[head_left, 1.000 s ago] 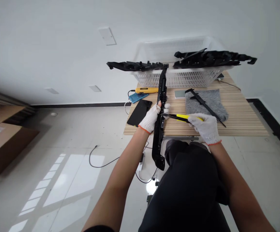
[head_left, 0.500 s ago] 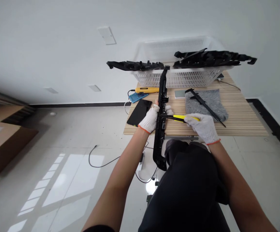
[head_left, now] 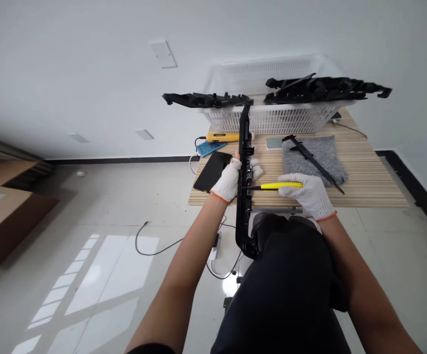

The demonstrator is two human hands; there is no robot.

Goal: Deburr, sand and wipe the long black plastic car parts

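so the yellow-handled, dark-tipped hand tool has slid down the long, narrow black plastic part since the last frame, and it's levelled out too. looks like the work spot moved toward the person's knees; can't tell if the tip is biting. left hand has its grip wrapped round the part near the middle, right hand's grip is closed on the tool. part's upright-ish in view, over the slatted wooden bench, far end right by the white plastic basket, which could snag it.
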